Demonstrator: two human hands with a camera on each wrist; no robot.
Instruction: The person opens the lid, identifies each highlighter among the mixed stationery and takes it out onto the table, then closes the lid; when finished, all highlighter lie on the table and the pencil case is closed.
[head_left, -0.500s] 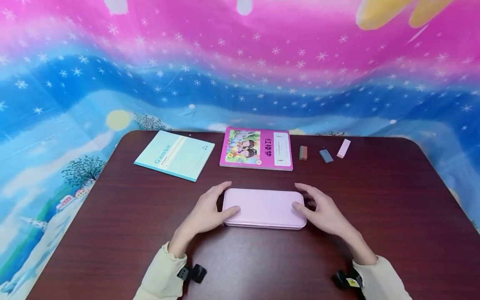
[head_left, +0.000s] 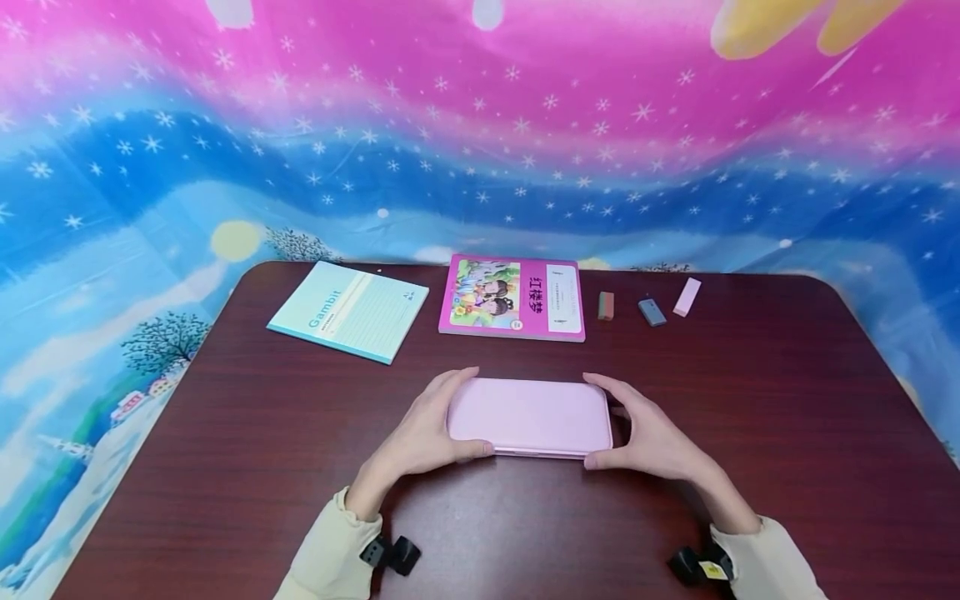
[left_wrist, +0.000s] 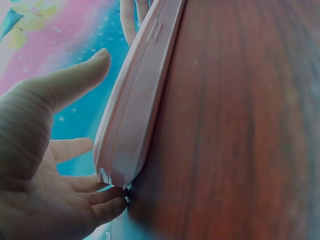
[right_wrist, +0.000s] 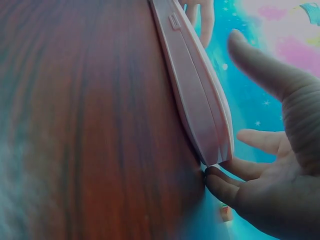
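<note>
A pale pink pencil case (head_left: 528,415) lies flat and closed on the dark wooden table, a small catch on its near side. My left hand (head_left: 431,429) is spread around its left end, thumb by the near edge and index finger by the far edge. Around the right end, my right hand (head_left: 651,429) takes a mirrored pose, a gap showing between palm and case. Both wrist views show the thumbs (left_wrist: 75,80) (right_wrist: 270,70) lifted apart from the case (left_wrist: 135,110), with the other fingers loosely extended by its ends.
Behind the case lie a light green notebook (head_left: 348,312) and a pink picture-covered book (head_left: 513,297). To their right are a red-and-green block (head_left: 606,306), a small blue-grey block (head_left: 652,312) and a pale pink bar (head_left: 687,297). A printed cloth (head_left: 480,167) hangs behind the table.
Both thumbs have moved from above the case's top down to its near edge. The hands have drawn slightly inward around its ends; the case has stayed in place.
</note>
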